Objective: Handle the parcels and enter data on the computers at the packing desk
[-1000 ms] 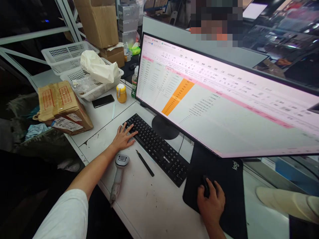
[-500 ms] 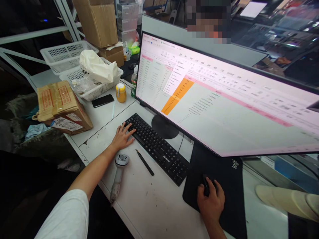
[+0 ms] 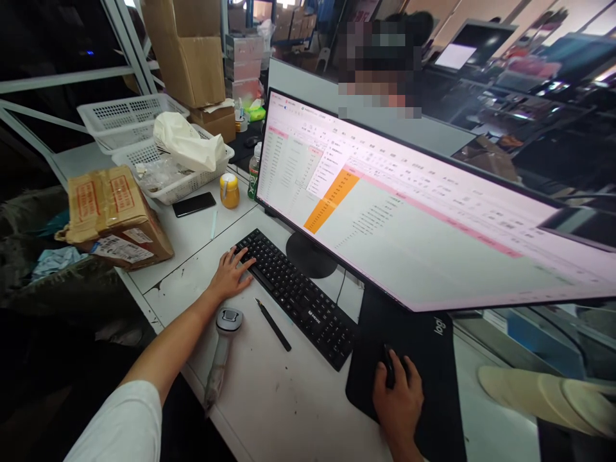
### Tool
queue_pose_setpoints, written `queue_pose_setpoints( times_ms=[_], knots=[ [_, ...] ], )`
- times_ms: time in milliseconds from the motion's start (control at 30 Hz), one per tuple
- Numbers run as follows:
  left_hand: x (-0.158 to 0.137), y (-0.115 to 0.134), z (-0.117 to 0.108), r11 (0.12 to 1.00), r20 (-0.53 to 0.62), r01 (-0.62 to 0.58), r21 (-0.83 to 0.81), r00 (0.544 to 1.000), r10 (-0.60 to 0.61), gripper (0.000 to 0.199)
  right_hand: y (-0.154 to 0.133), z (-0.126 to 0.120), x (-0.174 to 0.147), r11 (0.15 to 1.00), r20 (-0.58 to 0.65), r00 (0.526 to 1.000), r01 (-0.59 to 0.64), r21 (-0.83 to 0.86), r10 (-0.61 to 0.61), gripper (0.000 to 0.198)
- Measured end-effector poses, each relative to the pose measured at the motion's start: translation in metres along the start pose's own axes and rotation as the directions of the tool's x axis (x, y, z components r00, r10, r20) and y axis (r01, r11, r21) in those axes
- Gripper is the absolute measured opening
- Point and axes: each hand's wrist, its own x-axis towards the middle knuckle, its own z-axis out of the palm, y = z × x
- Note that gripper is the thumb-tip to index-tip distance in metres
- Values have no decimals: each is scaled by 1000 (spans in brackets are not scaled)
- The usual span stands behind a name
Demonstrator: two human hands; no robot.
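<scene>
Since a second ago a small drop-down menu has opened on the spreadsheet on your monitor (image 3: 433,224), beside the orange column, and your view has tilted up a little, so the desk sits lower in the picture. The menu suggests, as a judgement, that your mouse click registered and the sheet now waits for a choice; your hands have barely shifted.

Your left hand (image 3: 230,274) lies flat and relaxed at the near-left end of the black keyboard (image 3: 296,296), fingers loosely spread with the tips resting on the outermost keys; it grips nothing. Your right hand (image 3: 398,404) is cupped over the black mouse (image 3: 387,369), fingers curled over its top, on the black mouse pad (image 3: 423,359) at the near right, under the screen's lower edge.

Just near of your left hand, a grey barcode scanner (image 3: 221,350) lies on the white desk (image 3: 289,398), and a black pen (image 3: 273,324) rests between scanner and keyboard, touching neither hand. Farther left are a phone (image 3: 194,204), a yellow jar (image 3: 230,190), white baskets (image 3: 144,147) and a taped cardboard parcel (image 3: 113,215).
</scene>
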Motion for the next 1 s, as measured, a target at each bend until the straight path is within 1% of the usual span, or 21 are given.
queue_pose_setpoints(
  times_ms=[200,600,833,1000],
  knots=[
    [0,0,1,1000,-13,-14,8,1000,14,53,3,2,-1,1000,-11,1000,6,-3,-6,50],
    [0,0,0,1000,-16,-12,6,1000,12,52,7,5,-2,1000,12,1000,-12,-27,12,54],
    [0,-1,1,1000,-4,4,-9,1000,-4,53,2,0,-3,1000,-3,1000,-21,-13,21,49],
    [1,-2,1,1000,-10,0,-19,1000,0,52,-2,-1,-3,1000,-20,1000,-7,1,7,45]
  ],
)
